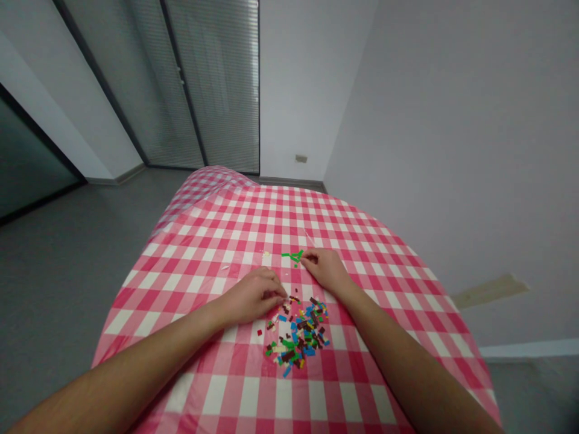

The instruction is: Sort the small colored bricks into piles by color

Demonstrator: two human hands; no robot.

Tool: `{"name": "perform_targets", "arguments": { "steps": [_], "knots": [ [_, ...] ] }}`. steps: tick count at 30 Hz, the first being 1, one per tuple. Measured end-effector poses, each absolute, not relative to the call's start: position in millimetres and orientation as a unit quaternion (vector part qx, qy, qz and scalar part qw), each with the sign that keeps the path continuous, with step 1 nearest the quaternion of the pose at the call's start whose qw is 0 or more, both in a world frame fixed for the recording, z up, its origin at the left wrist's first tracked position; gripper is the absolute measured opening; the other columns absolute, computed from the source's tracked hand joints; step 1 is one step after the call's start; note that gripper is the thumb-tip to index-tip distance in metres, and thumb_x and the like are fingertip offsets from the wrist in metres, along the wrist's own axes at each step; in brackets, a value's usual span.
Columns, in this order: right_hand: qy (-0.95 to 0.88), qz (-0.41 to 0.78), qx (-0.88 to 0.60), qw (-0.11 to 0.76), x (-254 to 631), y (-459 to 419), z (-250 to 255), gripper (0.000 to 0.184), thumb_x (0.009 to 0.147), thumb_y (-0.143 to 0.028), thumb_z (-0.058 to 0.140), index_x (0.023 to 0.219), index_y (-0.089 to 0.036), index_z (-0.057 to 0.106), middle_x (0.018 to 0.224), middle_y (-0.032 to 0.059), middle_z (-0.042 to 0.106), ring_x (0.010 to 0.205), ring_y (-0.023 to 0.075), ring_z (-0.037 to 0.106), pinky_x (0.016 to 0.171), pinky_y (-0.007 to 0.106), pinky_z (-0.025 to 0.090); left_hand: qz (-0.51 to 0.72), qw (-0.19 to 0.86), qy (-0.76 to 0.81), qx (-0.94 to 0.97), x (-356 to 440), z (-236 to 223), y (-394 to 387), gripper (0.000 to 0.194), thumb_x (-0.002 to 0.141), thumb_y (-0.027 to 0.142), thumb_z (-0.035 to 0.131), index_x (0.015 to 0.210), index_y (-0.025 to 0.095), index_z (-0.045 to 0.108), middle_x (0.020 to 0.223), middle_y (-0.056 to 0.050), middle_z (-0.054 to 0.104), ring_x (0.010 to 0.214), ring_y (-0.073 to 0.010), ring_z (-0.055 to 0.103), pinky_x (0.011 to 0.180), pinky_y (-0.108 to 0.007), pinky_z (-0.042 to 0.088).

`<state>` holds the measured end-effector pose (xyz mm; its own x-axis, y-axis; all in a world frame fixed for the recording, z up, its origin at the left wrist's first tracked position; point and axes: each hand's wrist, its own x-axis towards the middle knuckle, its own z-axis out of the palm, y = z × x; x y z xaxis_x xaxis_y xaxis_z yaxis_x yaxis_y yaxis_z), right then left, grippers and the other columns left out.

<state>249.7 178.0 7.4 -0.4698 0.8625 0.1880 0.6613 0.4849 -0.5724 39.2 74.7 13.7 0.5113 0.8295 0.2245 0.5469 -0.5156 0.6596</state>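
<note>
A loose pile of small building bricks (296, 337) in blue, green, brown, yellow and white lies on the checked cloth. My left hand (253, 295) rests at its upper left edge, thumb and fingers pinched together; whatever is between them is too small to make out. Beyond the pile sits a small cluster of green bricks (293, 257). My right hand (328, 269) reaches in from the right, its fingertips closed on a green brick at the cluster's right end. A few white bricks (266, 254) lie left of the cluster.
A red-and-white checked tablecloth (235, 392) covers the table. One red brick (259, 333) lies apart, left of the pile. A grey wall (474, 150) runs along the right side, and glass panels with blinds (217, 90) stand past the far end.
</note>
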Motion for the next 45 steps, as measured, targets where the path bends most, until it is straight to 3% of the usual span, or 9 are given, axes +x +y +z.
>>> {"name": "perform_targets", "arguments": {
  "steps": [5, 12, 26, 30, 38, 42, 45],
  "knots": [
    [-0.858, 0.143, -0.447, 0.21, 249, 182, 0, 0.015, 0.087, -0.015, 0.061, 0.081, -0.018, 0.075, 0.085, 0.0068, 0.074, 0.08, 0.0206, 0.066, 0.074, 0.031, 0.047, 0.194, 0.318, 0.299, 0.879, 41, 31, 60, 0.013, 0.084, 0.01, 0.065, 0.086, 0.02, 0.073, 0.082, -0.002, 0.07, 0.081, -0.0155, 0.062, 0.08, -0.029, 0.045],
    [-0.87, 0.101, -0.427, 0.225, 248, 167, 5, 0.021, 0.093, -0.026, 0.057, 0.083, -0.017, 0.073, 0.081, 0.0072, 0.069, 0.077, 0.0195, 0.06, 0.071, 0.031, 0.044, 0.158, 0.277, 0.276, 0.907, 51, 29, 50, 0.013, 0.083, 0.009, 0.063, 0.08, 0.02, 0.069, 0.079, -0.002, 0.067, 0.081, -0.0175, 0.06, 0.079, -0.029, 0.043],
    [-0.891, 0.248, -0.329, 0.189, 247, 142, 52, 0.021, 0.087, -0.022, 0.057, 0.071, -0.017, 0.07, 0.066, 0.0017, 0.066, 0.06, 0.0124, 0.054, 0.058, 0.025, 0.036, 0.161, 0.209, 0.299, 0.917, 67, 28, 35, 0.01, 0.088, 0.016, 0.064, 0.083, 0.022, 0.07, 0.079, -0.001, 0.067, 0.084, -0.0186, 0.061, 0.08, -0.032, 0.043],
    [-0.893, 0.313, -0.3, 0.115, 251, 140, 58, 0.017, 0.083, -0.016, 0.058, 0.074, -0.017, 0.073, 0.068, 0.0011, 0.068, 0.059, 0.0116, 0.056, 0.056, 0.023, 0.036, 0.148, 0.179, 0.299, 0.925, 66, 24, 37, 0.014, 0.09, 0.015, 0.061, 0.08, 0.021, 0.069, 0.078, -0.002, 0.068, 0.083, -0.0194, 0.061, 0.078, -0.032, 0.043],
    [-0.863, 0.375, -0.294, -0.17, 263, 128, 81, 0.013, 0.069, -0.01, 0.071, 0.078, -0.019, 0.075, 0.063, -0.0033, 0.068, 0.055, 0.0088, 0.056, 0.05, 0.019, 0.036, 0.162, 0.207, 0.302, 0.916, 66, 22, 41, 0.015, 0.089, 0.012, 0.059, 0.081, 0.02, 0.068, 0.08, -0.003, 0.069, 0.082, -0.0186, 0.062, 0.077, -0.03, 0.044],
    [-0.888, 0.311, -0.269, -0.207, 252, 109, 80, 0.007, 0.065, -0.018, 0.079, 0.065, -0.019, 0.073, 0.054, -0.0053, 0.061, 0.046, 0.0074, 0.046, 0.045, 0.022, 0.029, 0.163, 0.225, 0.325, 0.904, 66, 22, 41, 0.014, 0.086, 0.01, 0.06, 0.08, 0.02, 0.069, 0.082, -0.003, 0.069, 0.083, -0.0192, 0.063, 0.079, -0.031, 0.045],
    [-0.915, 0.272, -0.232, -0.184, 243, 96, 78, 0.007, 0.068, -0.015, 0.075, 0.065, -0.021, 0.074, 0.054, -0.0053, 0.06, 0.044, 0.0078, 0.041, 0.046, 0.025, 0.027, 0.172, 0.249, 0.33, 0.894, 66, 21, 41, 0.016, 0.086, 0.009, 0.057, 0.078, 0.02, 0.068, 0.079, -0.003, 0.068, 0.079, -0.018, 0.062, 0.08, -0.03, 0.046]
  ]
}}
